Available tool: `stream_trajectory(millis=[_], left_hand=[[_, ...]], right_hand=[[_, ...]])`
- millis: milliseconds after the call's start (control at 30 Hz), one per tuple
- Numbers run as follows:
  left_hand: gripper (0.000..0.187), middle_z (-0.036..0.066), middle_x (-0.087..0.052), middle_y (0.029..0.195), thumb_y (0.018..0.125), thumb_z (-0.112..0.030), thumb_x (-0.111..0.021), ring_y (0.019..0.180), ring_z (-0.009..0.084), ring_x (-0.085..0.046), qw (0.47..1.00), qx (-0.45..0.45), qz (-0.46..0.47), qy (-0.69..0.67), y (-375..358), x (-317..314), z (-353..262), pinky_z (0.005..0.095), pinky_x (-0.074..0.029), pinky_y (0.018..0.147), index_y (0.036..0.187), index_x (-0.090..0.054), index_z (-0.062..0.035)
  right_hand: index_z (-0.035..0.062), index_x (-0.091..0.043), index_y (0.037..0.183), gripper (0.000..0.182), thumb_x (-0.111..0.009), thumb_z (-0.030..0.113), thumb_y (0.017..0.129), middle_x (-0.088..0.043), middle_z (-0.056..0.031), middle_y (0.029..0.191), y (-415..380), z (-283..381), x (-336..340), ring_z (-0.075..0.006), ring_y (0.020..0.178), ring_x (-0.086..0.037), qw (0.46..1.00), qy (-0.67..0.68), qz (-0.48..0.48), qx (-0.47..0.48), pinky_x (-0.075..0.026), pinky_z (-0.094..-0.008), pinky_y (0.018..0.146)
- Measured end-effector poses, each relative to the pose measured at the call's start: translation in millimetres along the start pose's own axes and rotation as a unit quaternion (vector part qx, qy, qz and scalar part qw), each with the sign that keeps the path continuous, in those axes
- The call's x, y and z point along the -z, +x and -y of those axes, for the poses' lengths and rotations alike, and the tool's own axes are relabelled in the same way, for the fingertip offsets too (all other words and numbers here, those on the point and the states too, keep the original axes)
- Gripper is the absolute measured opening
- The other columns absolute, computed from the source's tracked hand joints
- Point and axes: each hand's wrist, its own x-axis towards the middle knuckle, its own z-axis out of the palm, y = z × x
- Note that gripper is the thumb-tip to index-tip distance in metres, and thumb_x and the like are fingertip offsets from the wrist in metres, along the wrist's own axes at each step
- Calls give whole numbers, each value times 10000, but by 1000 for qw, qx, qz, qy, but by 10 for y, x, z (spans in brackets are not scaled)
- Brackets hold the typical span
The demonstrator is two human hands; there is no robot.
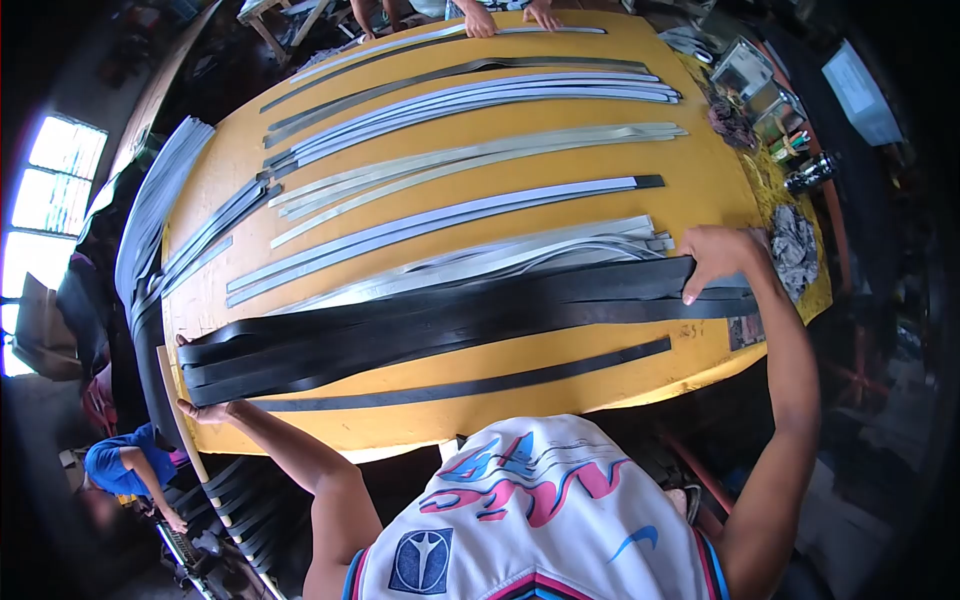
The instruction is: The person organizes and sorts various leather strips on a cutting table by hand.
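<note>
A wide bundle of long black strips (440, 315) stretches across the near half of the yellow table. My left hand (207, 411) holds its left end from below, with the fingers partly hidden behind the strips. At the other end my right hand (718, 258) is closed over the bundle from above, thumb on the near side. One single black strip (480, 384) lies on the table nearer to me. Just beyond the bundle is a pile of silvery-grey strips (480, 257), partly covered by it.
On the yellow table (590, 365) lie several rows of grey and white strips (480, 108). More long strips (160, 215) hang over its left edge. A crumpled cloth (793, 250) sits at the right. Another person's hands (480, 20) touch strips at the far edge; a person in blue (125, 465) bends at lower left.
</note>
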Motion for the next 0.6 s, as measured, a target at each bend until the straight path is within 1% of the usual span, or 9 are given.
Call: stream_trajectory(millis=[67, 167, 200, 300, 333, 367, 433, 500, 600], left_hand=[[1088, 268, -133, 1645, 726, -183, -670, 1520, 392, -177, 1000, 12, 13, 3, 6, 37, -27, 544, -87, 1239, 1568, -32, 73], [1030, 277, -162, 1635, 743, -183, -646, 1505, 410, -201, 991, 31, 47, 124, 37, 281, -197, 561, -105, 1231, 1568, -81, 65], [1017, 269, -165, 1637, 751, -156, -639, 1502, 412, -204, 998, 51, 34, 24, 11, 296, -109, 586, -91, 1225, 1576, -78, 43], [1015, 255, -158, 1644, 757, -147, -639, 1505, 403, -199, 999, 38, 7, -22, 65, 348, -29, 566, -82, 1233, 1571, -69, 57], [1024, 247, -145, 1650, 759, -147, -645, 1510, 392, -192, 999, 32, -2, -3, 95, 344, 16, 540, -75, 1241, 1568, -57, 71], [1024, 247, -145, 1650, 759, -147, -645, 1510, 392, -192, 999, 31, -2, -6, 123, 307, 54, 540, -75, 1241, 1568, -57, 71], [1024, 243, -145, 1651, 765, -149, -642, 1516, 380, -183, 995, 53, 21, 87, 199, 235, 110, 507, -77, 1248, 1562, -45, 87], [1017, 252, -167, 1642, 767, -151, -642, 1518, 374, -185, 997, 53, 33, 52, 386, 250, 86, 501, -73, 1253, 1558, -51, 95], [1025, 281, -185, 1625, 761, -165, -653, 1516, 385, -196, 993, 44, 61, 90, 676, 327, 38, 513, -62, 1260, 1551, -59, 106]], right_hand=[[-17, -741, 865, 472, -923, 270, 537, -702, -178, 715, -42, 99, -21, -299, 644, -684, 999, -38, -7, -37, -494, -410, 598], [-8, -752, 885, 456, -917, 245, 543, -724, -183, 767, -36, 88, -82, -303, 692, -707, 1000, -8, 7, -29, -517, -398, 637], [-8, -752, 885, 456, -917, 245, 543, -724, -183, 767, -17, 113, -80, -303, 692, -707, 1000, -9, 7, -29, -517, -398, 637], [-17, -750, 896, 458, -915, 238, 554, -730, -185, 793, -5, 169, -43, -306, 701, -707, 998, -33, 22, -56, -524, -397, 657], [-17, -750, 896, 458, -915, 238, 554, -730, -185, 793, -6, 197, -9, -306, 701, -707, 997, -36, 22, -59, -524, -397, 657], [-19, -749, 895, 459, -916, 241, 556, -730, -185, 793, 2, 229, 43, -306, 699, -706, 997, -39, 20, -66, -524, -398, 657], [-21, -748, 894, 460, -916, 243, 557, -730, -186, 794, 43, 247, 132, -305, 697, -705, 996, -42, 17, -75, -524, -399, 657], [-20, -748, 882, 450, -917, 241, 558, -729, -181, 785, 131, 231, 242, -299, 690, -704, 997, -53, 5, -61, -520, -398, 648], [-18, -745, 859, 455, -919, 259, 543, -715, -175, 733, 385, 185, 394, -290, 645, -693, 999, -25, -17, -37, -510, -396, 612]])
